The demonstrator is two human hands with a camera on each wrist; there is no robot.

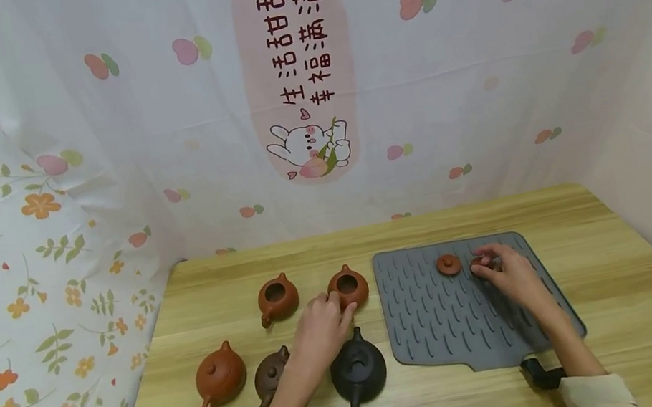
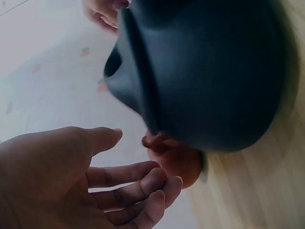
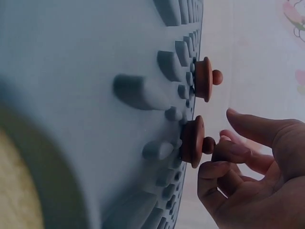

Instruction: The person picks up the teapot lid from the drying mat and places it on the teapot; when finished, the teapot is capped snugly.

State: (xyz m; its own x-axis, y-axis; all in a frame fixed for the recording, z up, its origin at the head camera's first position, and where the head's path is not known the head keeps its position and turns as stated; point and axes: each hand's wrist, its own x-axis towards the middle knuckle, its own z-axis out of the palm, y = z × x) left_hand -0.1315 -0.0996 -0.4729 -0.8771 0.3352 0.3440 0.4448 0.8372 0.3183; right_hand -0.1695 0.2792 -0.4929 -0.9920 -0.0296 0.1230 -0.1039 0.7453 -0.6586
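Observation:
On the grey drying mat (image 1: pixel 440 329) two reddish-brown teapot lids lie knob up. My right hand (image 1: pixel 512 276) is at the right-hand lid (image 3: pixel 193 141); its fingertips are at the knob while the thumb stands apart. Farther left is the other lid (image 1: pixel 449 265). My left hand (image 1: pixel 324 327) reaches over the table to a lidless orange-brown teapot (image 1: pixel 347 288), fingers loosely bent and thumb apart in the left wrist view. Whether those fingers touch the pot is unclear. A black teapot (image 2: pixel 205 81) looms beside that hand.
Another lidless orange-brown teapot (image 1: pixel 278 298) stands at the back left. Nearer are a lidded orange-brown teapot (image 1: pixel 220 375) and a dark brown one (image 1: pixel 267 374), partly behind my left forearm. A printed curtain (image 1: pixel 386 98) hangs behind the wooden table (image 1: pixel 453 406).

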